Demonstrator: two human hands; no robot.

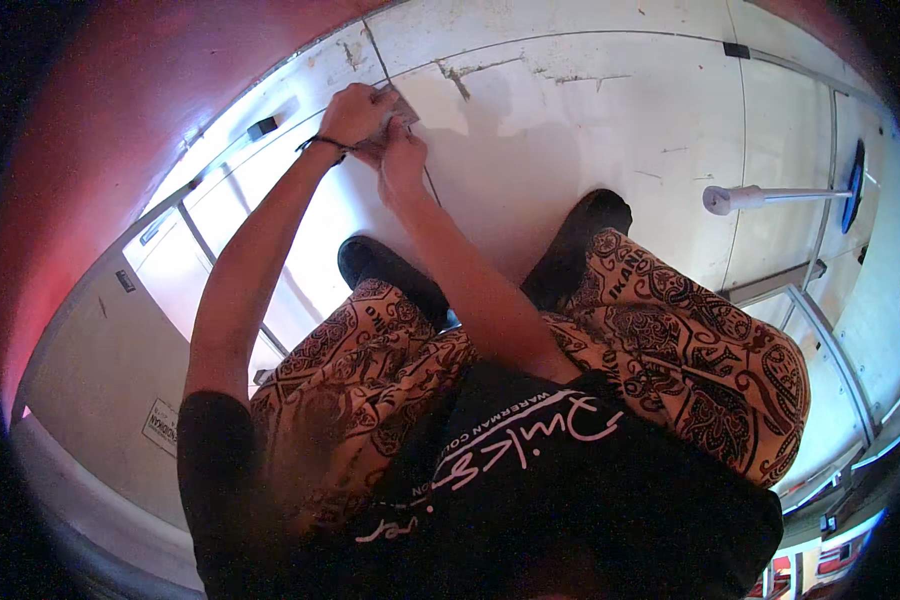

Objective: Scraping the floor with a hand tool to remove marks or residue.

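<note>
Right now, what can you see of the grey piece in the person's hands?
The grey piece looks thin and flat, with a straight edge and corner showing; its material is unclear. The left hand hides part of it, and the right hand grips it too. It sits over a dark seam in the white surface; whether they touch is unclear.

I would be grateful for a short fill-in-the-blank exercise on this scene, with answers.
1. The dark wristband is worn on the ____ arm.
2. At the flat greyish piece, the right hand shows ____ (higher or lower) in the picture than the left hand.
3. The colour of both shoes is ____.
4. The white pole shows toward the picture's ____ side.
Missing words: left; lower; black; right.
</note>
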